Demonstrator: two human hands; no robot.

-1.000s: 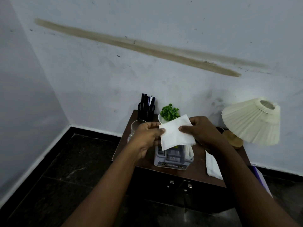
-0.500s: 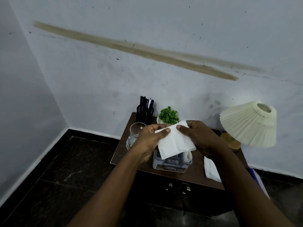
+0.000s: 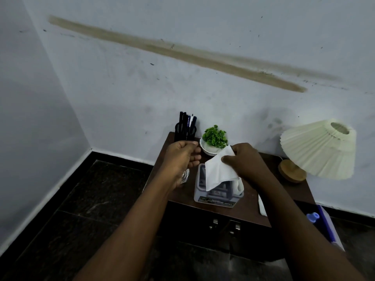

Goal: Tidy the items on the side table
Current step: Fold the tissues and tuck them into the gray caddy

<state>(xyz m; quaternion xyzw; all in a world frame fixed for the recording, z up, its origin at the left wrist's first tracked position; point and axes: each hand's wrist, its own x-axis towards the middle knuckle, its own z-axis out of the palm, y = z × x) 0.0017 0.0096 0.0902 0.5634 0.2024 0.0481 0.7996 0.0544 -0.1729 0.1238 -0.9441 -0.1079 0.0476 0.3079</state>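
Head view: the right grip (image 3: 249,159) pinches the white tissue (image 3: 220,169) at its far upper corner, above the tissue box (image 3: 215,196) on the worktop (image 3: 284,191). The tissue's long axis slants down toward the near left. The left grip (image 3: 182,157), loosely curled and empty, sits just left of the tissue.

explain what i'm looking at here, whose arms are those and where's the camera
No machine here: a person tidies a side table with bare hands. The camera sits on their head, looking forward and down, so both arms reaching in are their own. The right hand pinches a white tissue above the tissue box. The left hand holds nothing, fingers loosely curled, partly hiding a glass. Also on the table: a pen holder, a small plant, a lamp and another white sheet by the right arm.
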